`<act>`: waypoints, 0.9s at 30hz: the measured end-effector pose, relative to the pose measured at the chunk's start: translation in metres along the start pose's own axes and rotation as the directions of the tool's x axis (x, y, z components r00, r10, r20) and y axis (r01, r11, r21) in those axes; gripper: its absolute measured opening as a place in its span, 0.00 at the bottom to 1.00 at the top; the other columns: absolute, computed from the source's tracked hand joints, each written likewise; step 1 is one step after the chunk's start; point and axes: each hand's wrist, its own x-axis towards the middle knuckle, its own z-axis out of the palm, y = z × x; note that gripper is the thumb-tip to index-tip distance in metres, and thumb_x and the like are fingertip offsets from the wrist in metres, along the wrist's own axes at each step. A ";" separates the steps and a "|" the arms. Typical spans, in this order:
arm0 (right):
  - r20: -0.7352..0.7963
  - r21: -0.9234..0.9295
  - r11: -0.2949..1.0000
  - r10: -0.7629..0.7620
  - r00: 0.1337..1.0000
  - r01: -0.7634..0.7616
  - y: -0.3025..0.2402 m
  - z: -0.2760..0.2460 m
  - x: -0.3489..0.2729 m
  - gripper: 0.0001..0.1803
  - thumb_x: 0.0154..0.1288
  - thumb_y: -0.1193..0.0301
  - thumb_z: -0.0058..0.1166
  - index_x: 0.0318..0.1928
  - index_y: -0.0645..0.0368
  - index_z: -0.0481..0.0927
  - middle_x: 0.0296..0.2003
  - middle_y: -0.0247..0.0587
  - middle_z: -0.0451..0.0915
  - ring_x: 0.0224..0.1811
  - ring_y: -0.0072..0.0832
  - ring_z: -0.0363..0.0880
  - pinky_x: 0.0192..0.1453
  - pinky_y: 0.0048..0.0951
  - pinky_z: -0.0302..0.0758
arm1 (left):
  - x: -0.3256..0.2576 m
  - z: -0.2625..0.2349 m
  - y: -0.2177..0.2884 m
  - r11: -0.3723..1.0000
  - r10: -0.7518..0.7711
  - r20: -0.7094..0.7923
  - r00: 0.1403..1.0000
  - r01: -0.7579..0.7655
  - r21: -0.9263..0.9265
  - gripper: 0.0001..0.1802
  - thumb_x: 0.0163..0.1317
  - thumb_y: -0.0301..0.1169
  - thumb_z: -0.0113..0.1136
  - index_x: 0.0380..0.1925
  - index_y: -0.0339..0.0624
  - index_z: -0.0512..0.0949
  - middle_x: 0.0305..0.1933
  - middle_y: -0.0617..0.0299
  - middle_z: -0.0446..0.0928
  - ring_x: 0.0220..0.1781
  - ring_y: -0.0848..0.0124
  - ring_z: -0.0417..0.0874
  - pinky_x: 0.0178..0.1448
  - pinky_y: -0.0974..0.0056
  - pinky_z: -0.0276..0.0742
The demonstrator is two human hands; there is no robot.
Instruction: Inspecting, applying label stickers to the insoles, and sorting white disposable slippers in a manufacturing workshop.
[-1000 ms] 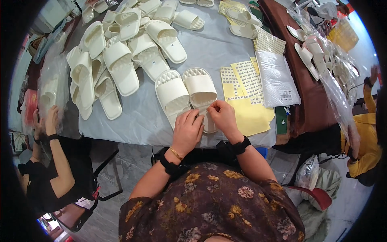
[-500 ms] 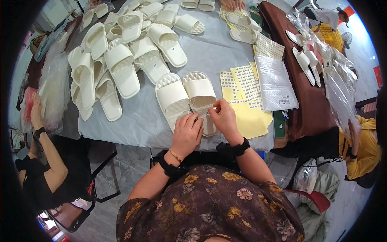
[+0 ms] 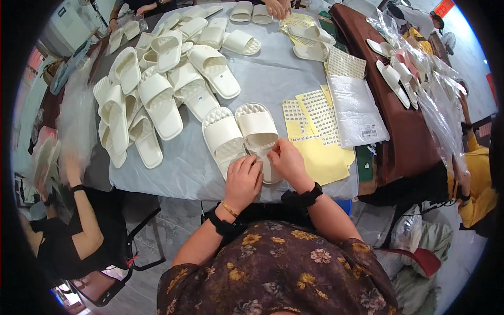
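A pair of cream slippers with quilted insoles lies in front of me: the left slipper (image 3: 222, 130) and the right slipper (image 3: 260, 130), toes pointing away. My left hand (image 3: 243, 178) lies across the heel end of the left slipper, its fingers bent over the inner edge and its thumb hidden. Over the insole of the right slipper, just behind the strap, my right hand (image 3: 286, 164) has thumb and forefinger pinched together. Whatever is between those fingertips is too small to make out. Yellow-backed sheets of small printed stickers (image 3: 318, 113) lie to the right of the pair.
A heap of cream slippers (image 3: 160, 97) covers the table's left side. Right of the sticker sheets lies a white plastic packet (image 3: 358, 113). Beyond it is a brown surface (image 3: 407, 142) with slippers and clear bags. Co-workers' hands (image 3: 276, 7) show at the far edge and both sides.
My right fingertips have come down from beside the strap to the right slipper's insole. My left hand stays put. At left, a co-worker's hands have moved and slippers now show by them.
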 end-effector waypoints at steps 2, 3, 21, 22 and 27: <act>0.059 0.009 1.000 0.007 0.998 -0.008 0.010 -0.002 0.006 0.11 0.61 0.67 0.61 0.37 0.61 0.78 0.31 0.49 0.83 0.37 0.50 0.83 0.41 0.46 0.77 | 0.001 0.002 0.000 1.000 -0.002 0.005 1.000 0.002 -0.001 0.18 0.56 0.29 0.65 0.49 0.41 0.79 0.57 0.52 0.76 0.61 0.52 0.74 0.66 0.51 0.67; 0.054 0.015 1.000 0.004 0.999 -0.005 0.012 -0.004 0.007 0.11 0.61 0.67 0.61 0.37 0.61 0.78 0.31 0.49 0.83 0.37 0.50 0.83 0.41 0.46 0.77 | 0.002 0.001 -0.002 1.000 0.004 0.005 1.000 -0.004 0.005 0.18 0.56 0.29 0.65 0.49 0.41 0.79 0.57 0.52 0.76 0.61 0.52 0.74 0.66 0.51 0.67; -0.110 0.295 0.954 -0.024 0.994 0.056 0.073 -0.025 -0.030 0.06 0.63 0.73 0.60 0.37 0.63 0.80 0.24 0.42 0.80 0.26 0.30 0.80 0.34 0.32 0.76 | 0.047 0.018 -0.001 0.931 -0.307 -0.068 0.949 0.314 0.188 0.28 0.59 0.45 0.65 0.54 0.37 0.77 0.53 0.40 0.71 0.61 0.43 0.69 0.60 0.45 0.67; -0.118 0.291 0.955 -0.026 0.993 0.060 0.073 -0.022 -0.029 0.06 0.63 0.74 0.60 0.37 0.63 0.80 0.25 0.42 0.81 0.27 0.30 0.80 0.35 0.32 0.76 | 0.047 0.016 -0.001 0.923 -0.314 -0.084 0.946 0.325 0.204 0.28 0.59 0.45 0.65 0.54 0.37 0.77 0.53 0.40 0.71 0.61 0.43 0.69 0.60 0.45 0.67; -0.112 0.295 0.953 -0.029 0.993 0.061 0.075 -0.016 -0.027 0.05 0.63 0.75 0.59 0.38 0.63 0.80 0.27 0.43 0.81 0.28 0.32 0.81 0.37 0.32 0.77 | 0.037 -0.007 0.002 0.942 -0.315 -0.075 0.946 0.322 0.095 0.26 0.59 0.46 0.65 0.44 0.31 0.78 0.51 0.41 0.73 0.60 0.44 0.70 0.61 0.45 0.67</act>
